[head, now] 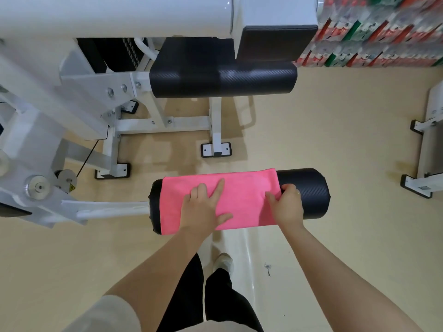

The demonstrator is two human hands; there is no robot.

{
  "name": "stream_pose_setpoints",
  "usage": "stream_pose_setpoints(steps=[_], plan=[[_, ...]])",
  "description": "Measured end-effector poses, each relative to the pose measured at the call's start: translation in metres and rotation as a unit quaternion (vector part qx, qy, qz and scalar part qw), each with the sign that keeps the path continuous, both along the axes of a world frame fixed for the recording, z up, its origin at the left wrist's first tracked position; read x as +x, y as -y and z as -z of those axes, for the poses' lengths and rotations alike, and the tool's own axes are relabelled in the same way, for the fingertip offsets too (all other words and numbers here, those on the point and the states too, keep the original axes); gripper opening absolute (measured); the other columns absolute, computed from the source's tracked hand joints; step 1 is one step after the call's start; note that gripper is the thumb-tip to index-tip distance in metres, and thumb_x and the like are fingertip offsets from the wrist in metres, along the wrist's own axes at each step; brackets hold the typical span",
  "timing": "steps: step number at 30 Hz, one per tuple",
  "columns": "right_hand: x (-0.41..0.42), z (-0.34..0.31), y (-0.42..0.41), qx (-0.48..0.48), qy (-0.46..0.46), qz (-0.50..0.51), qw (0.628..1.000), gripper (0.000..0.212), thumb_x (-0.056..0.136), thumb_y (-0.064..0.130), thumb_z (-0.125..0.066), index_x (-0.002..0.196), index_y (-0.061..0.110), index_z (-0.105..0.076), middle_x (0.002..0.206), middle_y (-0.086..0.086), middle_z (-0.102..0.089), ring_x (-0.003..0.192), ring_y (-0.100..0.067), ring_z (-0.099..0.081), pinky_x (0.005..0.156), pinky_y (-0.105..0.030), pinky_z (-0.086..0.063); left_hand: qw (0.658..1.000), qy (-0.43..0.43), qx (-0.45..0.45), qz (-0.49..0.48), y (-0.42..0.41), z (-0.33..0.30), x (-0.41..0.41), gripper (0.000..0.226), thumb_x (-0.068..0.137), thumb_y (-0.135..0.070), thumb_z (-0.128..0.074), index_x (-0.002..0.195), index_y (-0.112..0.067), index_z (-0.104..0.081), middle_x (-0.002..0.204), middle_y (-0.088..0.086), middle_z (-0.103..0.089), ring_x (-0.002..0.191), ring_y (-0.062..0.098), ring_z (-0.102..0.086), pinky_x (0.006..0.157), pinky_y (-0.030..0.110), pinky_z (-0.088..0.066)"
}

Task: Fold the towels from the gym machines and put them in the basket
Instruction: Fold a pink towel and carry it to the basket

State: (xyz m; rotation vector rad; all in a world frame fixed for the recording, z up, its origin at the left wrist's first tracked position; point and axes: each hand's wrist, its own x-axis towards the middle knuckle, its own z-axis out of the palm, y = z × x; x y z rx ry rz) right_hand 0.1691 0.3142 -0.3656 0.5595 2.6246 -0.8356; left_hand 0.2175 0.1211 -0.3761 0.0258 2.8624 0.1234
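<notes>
A pink towel [242,195] lies folded over the near black roller pad [309,192] of a white gym machine, covering the pad's left and middle. My left hand [206,207] lies flat on the towel's middle with straight, spread fingers. My right hand [286,203] pinches the towel's right edge, thumb on top and fingers curled round the edge against the pad. No basket is in view.
The white machine frame [79,111] fills the left and back, with a second black roller pad [223,79] beyond. Another machine's white base [424,149] stands at the right edge. Stacked red, green and white packs [374,32] line the back right. Beige floor lies between.
</notes>
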Motion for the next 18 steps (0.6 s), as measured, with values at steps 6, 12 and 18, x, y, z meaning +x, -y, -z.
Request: stream_pose_setpoints(steps=[6, 12, 18], plan=[[-0.005, -0.016, -0.006, -0.232, 0.103, 0.135, 0.958, 0.024, 0.083, 0.017, -0.066, 0.103, 0.005, -0.059, 0.089, -0.006, -0.060, 0.079, -0.023, -0.056, 0.065, -0.028, -0.044, 0.996, 0.089, -0.006, -0.027, -0.010, -0.002, -0.006, 0.104, 0.069, -0.073, -0.056, 0.148, -0.033, -0.002, 0.124, 0.012, -0.033, 0.107, 0.027, -0.041, 0.083, 0.034, -0.041], [-0.008, -0.051, 0.000, -0.427, 0.200, 0.092, 0.877, 0.027, 0.086, 0.004, -0.054, 0.113, 0.003, -0.058, 0.097, -0.011, -0.065, 0.083, -0.025, -0.061, 0.069, -0.035, -0.050, 0.994, 0.106, -0.014, -0.015, -0.008, -0.005, -0.008, 0.106, 0.072, -0.069, -0.057, 0.149, -0.029, 0.003, 0.129, 0.012, -0.030, 0.112, 0.027, -0.039, 0.086, 0.035, -0.042], [-0.003, -0.076, 0.069, -0.464, 0.218, 0.031, 0.858, 0.022, 0.080, 0.005, -0.055, 0.098, 0.018, -0.055, 0.074, -0.008, -0.048, 0.053, -0.019, -0.037, 0.049, -0.025, -0.030, 0.925, 0.074, 0.363, -0.084, 0.047, -0.009, 0.001, 0.058, 0.092, -0.015, -0.053, 0.145, -0.018, -0.029, 0.114, 0.006, -0.048, 0.101, 0.015, -0.049, 0.097, 0.033, -0.041]])
